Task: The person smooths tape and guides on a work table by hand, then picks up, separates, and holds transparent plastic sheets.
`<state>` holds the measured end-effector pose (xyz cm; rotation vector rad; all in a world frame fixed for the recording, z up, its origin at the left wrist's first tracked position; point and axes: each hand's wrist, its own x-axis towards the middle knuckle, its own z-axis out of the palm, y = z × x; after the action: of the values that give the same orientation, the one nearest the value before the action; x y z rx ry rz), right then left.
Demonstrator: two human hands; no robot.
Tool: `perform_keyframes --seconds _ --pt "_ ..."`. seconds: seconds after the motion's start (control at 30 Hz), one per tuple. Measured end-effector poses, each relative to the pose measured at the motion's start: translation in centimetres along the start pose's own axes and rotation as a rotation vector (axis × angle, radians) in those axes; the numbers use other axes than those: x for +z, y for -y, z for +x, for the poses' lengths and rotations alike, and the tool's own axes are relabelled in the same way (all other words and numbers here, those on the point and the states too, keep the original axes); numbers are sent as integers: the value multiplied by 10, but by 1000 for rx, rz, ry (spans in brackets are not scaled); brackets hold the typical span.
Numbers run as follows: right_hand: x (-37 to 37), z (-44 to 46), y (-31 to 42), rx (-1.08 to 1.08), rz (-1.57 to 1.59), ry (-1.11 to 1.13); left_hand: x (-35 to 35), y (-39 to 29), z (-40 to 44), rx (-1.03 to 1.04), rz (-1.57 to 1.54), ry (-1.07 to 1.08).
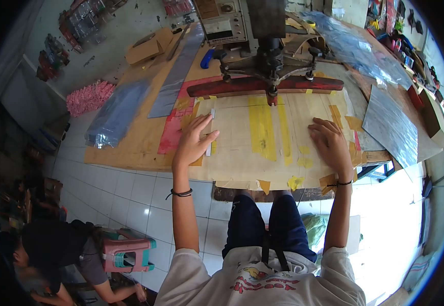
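My left hand [195,138] rests on the left edge of a beige board [232,132] patched with yellow and brown tape, its fingers apart and nothing held. A narrow white strip [209,149] lies beside its palm. On the board's right part lies my right hand [330,143], fingers spread and empty, near pieces of brown tape [336,116]. Between the hands run yellow tape bands [263,127]. Just beyond the board's far edge, a dark red bar [303,83] hangs under the black metal head [269,64] of a machine.
Clear plastic sheets lie left [120,112] and right [360,51]. A grey sheet [391,125] overhangs the right edge. A blue-handled tool [207,58] lies behind. Another person [53,250] bends at lower left beside pink and green stools [127,254].
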<state>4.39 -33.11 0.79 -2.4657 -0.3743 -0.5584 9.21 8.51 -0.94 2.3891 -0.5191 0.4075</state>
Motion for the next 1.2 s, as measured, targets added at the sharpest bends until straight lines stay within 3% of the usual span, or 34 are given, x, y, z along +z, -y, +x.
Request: perform_keyframes --seconds 0.23,0.33,0.5,0.77,0.9,0.97,1.07,1.1,1.2 --pt "14 5 7 -38 -148 132 3 4 -1 14 8 -4" --pt "42 12 37 76 -279 205 3 3 1 18 24 -16" --pt "73 11 75 -61 -307 254 3 2 -2 6 16 -11" --pt "53 12 50 -132 -278 305 4 6 0 24 4 -11" --pt "32 -58 78 -173 -409 262 0 -7 -1 18 11 -12" --pt "0 -86 99 -231 -409 282 -3 -22 -1 91 159 -31" --pt "-32 -60 72 -118 -171 594 7 -48 6 263 259 27" --pt "-23 -58 56 -155 -188 278 14 -57 7 326 269 63" --pt "-14 -16 9 -150 -157 107 34 -80 14 270 188 195"
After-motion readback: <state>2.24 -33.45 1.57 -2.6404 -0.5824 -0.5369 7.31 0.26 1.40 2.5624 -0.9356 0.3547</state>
